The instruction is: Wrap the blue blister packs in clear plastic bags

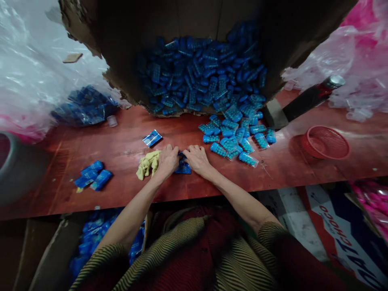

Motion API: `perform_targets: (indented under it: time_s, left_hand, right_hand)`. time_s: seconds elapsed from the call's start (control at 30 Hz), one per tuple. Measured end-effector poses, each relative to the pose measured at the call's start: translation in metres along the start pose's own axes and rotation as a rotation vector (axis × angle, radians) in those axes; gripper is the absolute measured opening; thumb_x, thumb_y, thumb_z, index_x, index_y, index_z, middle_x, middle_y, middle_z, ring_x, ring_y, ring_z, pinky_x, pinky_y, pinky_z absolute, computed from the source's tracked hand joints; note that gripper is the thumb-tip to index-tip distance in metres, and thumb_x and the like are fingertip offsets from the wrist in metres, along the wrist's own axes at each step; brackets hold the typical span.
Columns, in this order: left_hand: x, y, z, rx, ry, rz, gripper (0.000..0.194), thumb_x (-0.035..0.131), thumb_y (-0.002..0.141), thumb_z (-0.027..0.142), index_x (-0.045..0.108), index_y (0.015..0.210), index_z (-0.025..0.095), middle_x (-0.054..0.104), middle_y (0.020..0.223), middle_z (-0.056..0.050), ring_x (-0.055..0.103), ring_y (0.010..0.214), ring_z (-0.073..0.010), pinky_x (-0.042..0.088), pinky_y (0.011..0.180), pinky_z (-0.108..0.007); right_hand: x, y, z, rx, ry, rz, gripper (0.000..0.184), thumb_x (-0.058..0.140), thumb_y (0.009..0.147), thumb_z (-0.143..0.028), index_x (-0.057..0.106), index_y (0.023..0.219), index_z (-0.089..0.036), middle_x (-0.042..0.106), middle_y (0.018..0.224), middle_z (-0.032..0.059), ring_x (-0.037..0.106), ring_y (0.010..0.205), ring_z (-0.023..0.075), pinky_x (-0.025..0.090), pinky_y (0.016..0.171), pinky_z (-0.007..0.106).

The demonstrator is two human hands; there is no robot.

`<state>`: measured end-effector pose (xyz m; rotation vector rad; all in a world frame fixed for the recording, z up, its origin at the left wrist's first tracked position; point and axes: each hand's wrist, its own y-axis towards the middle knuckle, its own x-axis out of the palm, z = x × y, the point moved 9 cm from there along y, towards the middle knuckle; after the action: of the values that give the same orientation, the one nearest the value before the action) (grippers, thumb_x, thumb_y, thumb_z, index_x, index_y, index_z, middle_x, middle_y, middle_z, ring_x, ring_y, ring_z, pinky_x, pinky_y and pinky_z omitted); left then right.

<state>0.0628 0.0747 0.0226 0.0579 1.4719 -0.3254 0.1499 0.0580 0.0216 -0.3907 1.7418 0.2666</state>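
Note:
Between my hands, on the red tabletop, lies a small blue packet. My left hand has its fingers curled onto the packet's upper left side. From the other side, my right hand pinches its upper right part with bent fingers; the fingers hide the packet's top edge. A crumpled yellow cloth sits right beside my left hand. Just behind it is a flat blue and silver packet. To the right of my right hand spreads a pile of clear, blue-capped little bottles filled with blue balls.
A torn cardboard box at the back holds many more such bottles. Several filled blue packets lie at left, near a grey tub. On the right are a red plastic basket and a dark bar. Plastic bags flank the box.

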Motion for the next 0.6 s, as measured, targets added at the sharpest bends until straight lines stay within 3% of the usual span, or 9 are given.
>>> perform_targets:
  time_s: [0.33, 0.47, 0.6]
  left_hand:
    - [-0.004, 0.003, -0.005, 0.003, -0.007, -0.042, 0.024, 0.047, 0.085, 0.027, 0.057, 0.105, 0.018, 0.055, 0.101, -0.009, 0.055, 0.09, -0.0213, 0.039, 0.072, -0.029]
    - [0.0, 0.011, -0.009, 0.019, -0.043, -0.073, 0.02, 0.047, 0.084, 0.026, 0.06, 0.096, 0.017, 0.057, 0.094, -0.009, 0.055, 0.088, -0.0215, 0.039, 0.072, -0.03]
    - [0.006, 0.016, -0.011, 0.031, -0.058, -0.059, 0.021, 0.045, 0.084, 0.026, 0.061, 0.092, 0.016, 0.059, 0.092, -0.01, 0.056, 0.086, -0.0219, 0.04, 0.074, -0.031]
  right_hand:
    - [-0.001, -0.01, 0.002, 0.004, 0.064, 0.003, 0.019, 0.053, 0.089, -0.032, 0.063, 0.101, -0.021, 0.059, 0.105, 0.0095, 0.048, 0.102, 0.0245, 0.033, 0.087, 0.038]
    - [-0.007, -0.024, -0.011, -0.054, 0.057, 0.053, 0.033, 0.056, 0.086, -0.037, 0.059, 0.116, -0.022, 0.056, 0.122, 0.0117, 0.044, 0.116, 0.0302, 0.029, 0.099, 0.052]
    - [0.005, -0.038, -0.027, -0.107, 0.055, 0.044, 0.051, 0.058, 0.085, -0.042, 0.051, 0.128, -0.016, 0.045, 0.138, 0.0162, 0.032, 0.13, 0.0371, 0.023, 0.102, 0.064]
